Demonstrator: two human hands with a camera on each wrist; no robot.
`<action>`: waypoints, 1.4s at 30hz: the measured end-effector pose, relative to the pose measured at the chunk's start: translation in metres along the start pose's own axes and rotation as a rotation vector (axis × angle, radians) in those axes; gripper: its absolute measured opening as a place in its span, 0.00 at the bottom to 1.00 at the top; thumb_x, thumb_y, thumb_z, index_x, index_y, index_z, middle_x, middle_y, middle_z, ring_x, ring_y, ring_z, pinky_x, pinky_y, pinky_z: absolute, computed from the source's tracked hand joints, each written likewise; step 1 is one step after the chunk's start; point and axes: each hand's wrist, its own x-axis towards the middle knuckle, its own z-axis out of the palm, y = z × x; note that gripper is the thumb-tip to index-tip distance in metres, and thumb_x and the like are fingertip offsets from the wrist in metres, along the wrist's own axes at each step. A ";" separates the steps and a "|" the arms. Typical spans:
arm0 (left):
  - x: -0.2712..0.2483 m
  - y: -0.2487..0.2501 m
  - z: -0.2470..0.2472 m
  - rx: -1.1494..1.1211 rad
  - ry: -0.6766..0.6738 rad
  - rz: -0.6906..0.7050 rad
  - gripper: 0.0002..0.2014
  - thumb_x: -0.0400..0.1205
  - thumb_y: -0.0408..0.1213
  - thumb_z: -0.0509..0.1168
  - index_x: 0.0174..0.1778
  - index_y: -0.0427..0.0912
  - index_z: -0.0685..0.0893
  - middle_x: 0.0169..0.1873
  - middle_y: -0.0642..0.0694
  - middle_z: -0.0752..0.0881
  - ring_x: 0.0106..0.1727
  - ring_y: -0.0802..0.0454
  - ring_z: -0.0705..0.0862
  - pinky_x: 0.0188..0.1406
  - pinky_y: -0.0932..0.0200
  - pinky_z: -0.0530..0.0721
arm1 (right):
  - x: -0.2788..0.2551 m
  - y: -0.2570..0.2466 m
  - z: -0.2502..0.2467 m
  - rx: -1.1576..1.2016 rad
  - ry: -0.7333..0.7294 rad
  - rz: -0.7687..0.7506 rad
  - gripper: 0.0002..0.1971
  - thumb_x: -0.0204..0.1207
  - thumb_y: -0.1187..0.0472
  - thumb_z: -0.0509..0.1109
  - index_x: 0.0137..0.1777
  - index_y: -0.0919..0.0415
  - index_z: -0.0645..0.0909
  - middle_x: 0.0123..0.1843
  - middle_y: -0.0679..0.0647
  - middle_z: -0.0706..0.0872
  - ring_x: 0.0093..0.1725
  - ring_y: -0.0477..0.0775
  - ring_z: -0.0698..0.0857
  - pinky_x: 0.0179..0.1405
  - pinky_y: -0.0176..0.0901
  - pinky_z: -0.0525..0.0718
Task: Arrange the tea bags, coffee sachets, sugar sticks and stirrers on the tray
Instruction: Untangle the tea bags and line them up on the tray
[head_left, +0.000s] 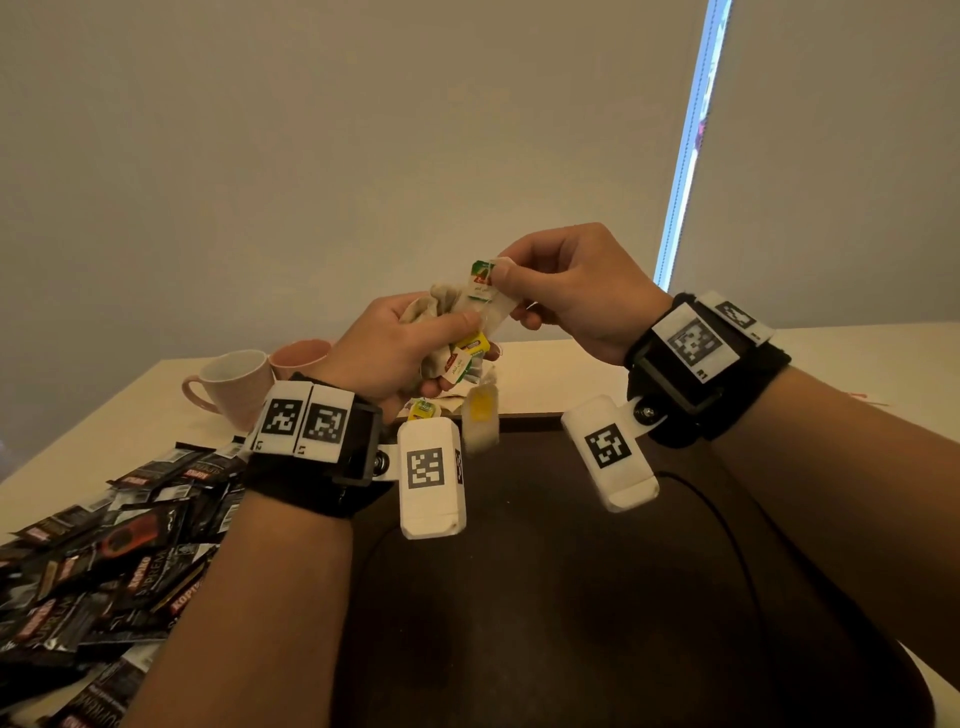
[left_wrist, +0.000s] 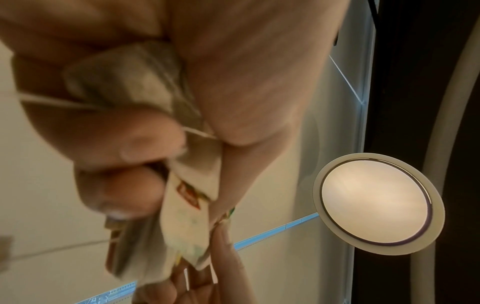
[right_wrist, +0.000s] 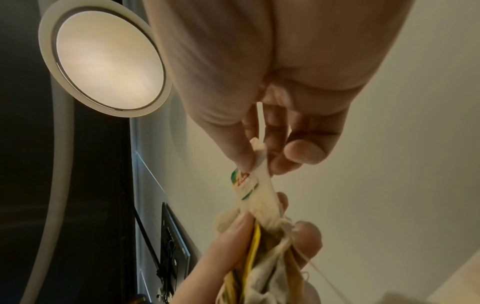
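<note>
Above the dark tray (head_left: 571, 597), a bunch of tea bags (head_left: 457, 332) is sitting in the left hand (head_left: 395, 343), whose fingers (left_wrist: 124, 144) are curling tightly round it. One tea bag (head_left: 491, 301) with a green and red tag is standing out of the bunch, and the right hand (head_left: 576, 291) is pinching its top between thumb and fingers (right_wrist: 280, 162), while another bag (head_left: 480, 421) is dangling below on its string. Left of the tray, black coffee sachets (head_left: 104, 561) are lying heaped on the pale bench (head_left: 571, 374), with two pink cups (head_left: 234, 384) standing behind them.
</note>
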 end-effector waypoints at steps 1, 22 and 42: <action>0.000 0.000 -0.001 0.004 0.007 0.005 0.16 0.76 0.46 0.75 0.52 0.37 0.86 0.46 0.32 0.91 0.29 0.40 0.75 0.16 0.63 0.72 | 0.001 0.000 -0.001 0.024 0.030 0.011 0.06 0.82 0.65 0.71 0.50 0.68 0.87 0.46 0.65 0.90 0.35 0.52 0.86 0.34 0.42 0.85; -0.008 0.011 -0.018 -0.073 0.169 0.047 0.09 0.84 0.32 0.65 0.49 0.43 0.91 0.40 0.40 0.89 0.24 0.51 0.75 0.14 0.67 0.69 | -0.005 0.015 -0.018 -0.037 -0.009 0.116 0.06 0.78 0.60 0.74 0.50 0.62 0.89 0.41 0.57 0.92 0.31 0.49 0.85 0.29 0.38 0.83; -0.014 0.020 -0.015 -0.087 0.334 0.015 0.07 0.84 0.33 0.65 0.53 0.37 0.87 0.33 0.46 0.89 0.20 0.59 0.80 0.12 0.69 0.70 | 0.002 0.040 -0.042 -0.082 0.384 0.273 0.05 0.83 0.59 0.70 0.46 0.57 0.83 0.45 0.55 0.87 0.41 0.51 0.89 0.39 0.42 0.90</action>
